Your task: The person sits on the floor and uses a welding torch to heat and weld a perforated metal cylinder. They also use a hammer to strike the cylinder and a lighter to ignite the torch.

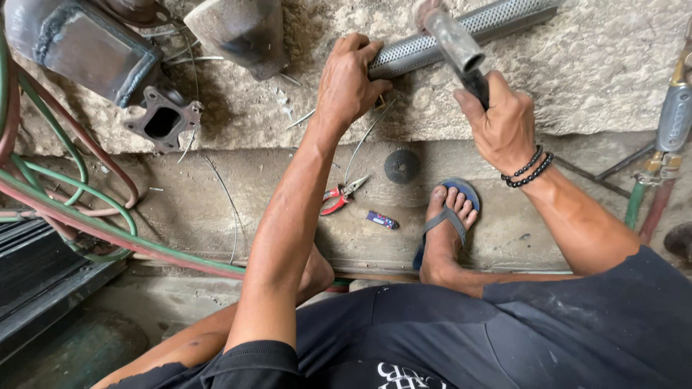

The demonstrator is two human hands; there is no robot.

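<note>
So the left hand (348,85) is clamped over the near end of a perforated metal tube (461,32) lying on the rough stone surface (598,65), fingers (367,49) curled round it. The right hand (499,122), with a black bead bracelet (530,170), is fisted tight on a hammer (455,45), its head blurred just above the tube. Red-handled pliers (340,195) and a small lighter (381,220) lie on the concrete floor (216,209) near a sandalled foot (445,216).
</note>
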